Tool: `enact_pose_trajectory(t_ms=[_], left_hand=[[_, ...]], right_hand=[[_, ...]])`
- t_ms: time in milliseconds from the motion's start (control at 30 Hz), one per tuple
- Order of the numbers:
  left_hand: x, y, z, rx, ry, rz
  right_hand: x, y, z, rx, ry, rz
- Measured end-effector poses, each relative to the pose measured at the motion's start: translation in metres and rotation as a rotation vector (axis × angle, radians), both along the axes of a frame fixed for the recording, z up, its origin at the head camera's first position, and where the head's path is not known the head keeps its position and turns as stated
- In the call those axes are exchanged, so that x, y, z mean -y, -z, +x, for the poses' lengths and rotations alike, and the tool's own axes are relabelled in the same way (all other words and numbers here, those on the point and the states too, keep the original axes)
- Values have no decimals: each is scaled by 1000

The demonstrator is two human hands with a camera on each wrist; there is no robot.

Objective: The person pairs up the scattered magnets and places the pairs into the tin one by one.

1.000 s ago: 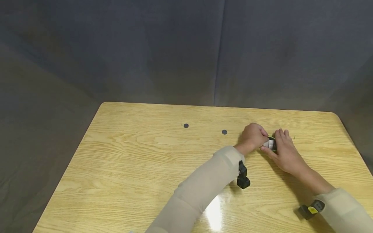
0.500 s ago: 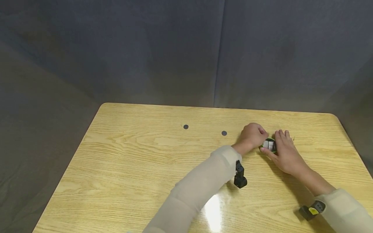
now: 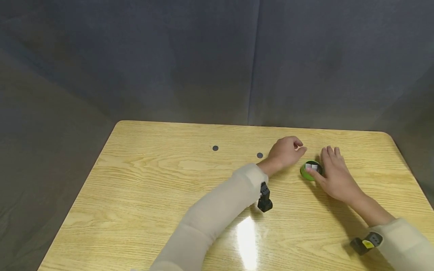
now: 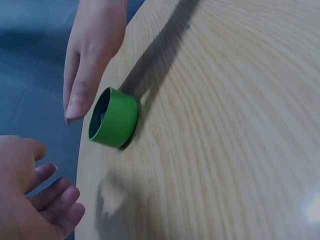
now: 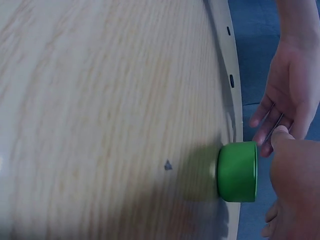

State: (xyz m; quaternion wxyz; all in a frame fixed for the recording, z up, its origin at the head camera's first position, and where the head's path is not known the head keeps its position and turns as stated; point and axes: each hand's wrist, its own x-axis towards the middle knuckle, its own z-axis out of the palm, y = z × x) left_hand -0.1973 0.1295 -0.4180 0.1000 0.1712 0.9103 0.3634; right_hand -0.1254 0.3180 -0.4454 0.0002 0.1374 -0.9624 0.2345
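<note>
A short green round container (image 3: 307, 177) with an open top stands on the table, right of centre in the head view. Pale grey square-edged pieces (image 3: 314, 167) show inside its dark interior. My left hand (image 3: 284, 152) hovers to the left of it, fingers loosely bent, thumb apart from the index finger, nothing between them. Close on the other side is my right hand (image 3: 337, 178), its fingers straight and its thumb overlapping the rim in the head view. The left wrist view shows the green wall of the container (image 4: 121, 117) between table and right hand (image 4: 95, 55).
Two flat dark discs (image 3: 215, 148) (image 3: 260, 155) lie on the wooden table (image 3: 152, 188) towards its back edge. A dark cloth (image 3: 169, 67) hangs behind and beside the table. A small dark mark (image 5: 168, 165) is on the tabletop near the container.
My left hand has drawn away from the container, up and to the left, and its fingers have loosened. More of the green container shows; my right hand has barely moved.
</note>
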Motion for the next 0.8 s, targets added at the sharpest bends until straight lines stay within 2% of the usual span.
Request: enact_pose_trajectory(t_ms=[167, 400, 567, 800], left_hand=[[13, -6, -4, -43, 79, -112], [34, -10, -12, -134, 168, -337], [50, -12, -13, -175, 191, -436], [75, -20, -10, -196, 200, -511]], right_hand=[[-2, -5, -2, 28, 21, 8], [-4, -10, -6, 14, 15, 33], [-4, -16, -9, -13, 5, 55], [0, -25, -14, -24, -5, 82]])
